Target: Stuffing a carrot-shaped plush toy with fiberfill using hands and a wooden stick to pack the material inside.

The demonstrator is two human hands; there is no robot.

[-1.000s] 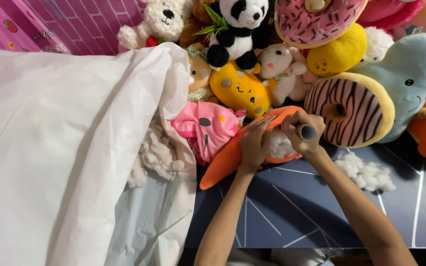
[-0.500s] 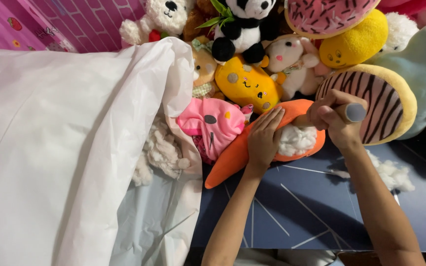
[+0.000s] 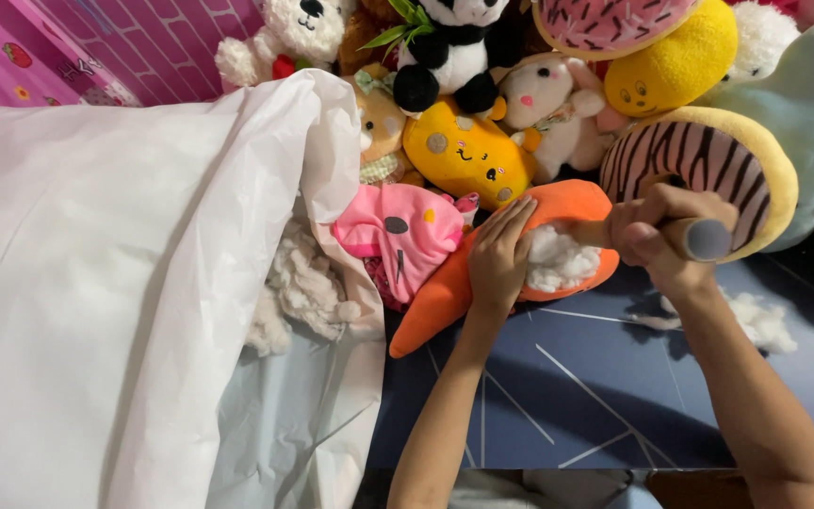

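A large bag [image 3: 96, 283] lay over the left part of the table [image 3: 567, 405], loose stuffing [image 3: 303, 287] spilling at its mouth. Just right of it lay a flat plush [image 3: 398, 236], then a carrot plush [image 3: 482, 273], with stuffing [image 3: 558, 259] in its opening. Behind them, toys were heaped along the table's far edge; a striped doughnut plush [image 3: 699, 160] sat toward the right

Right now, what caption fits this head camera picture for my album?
Left hand holds an orange plush carrot while the right hand pokes white stuffing in with a stick.
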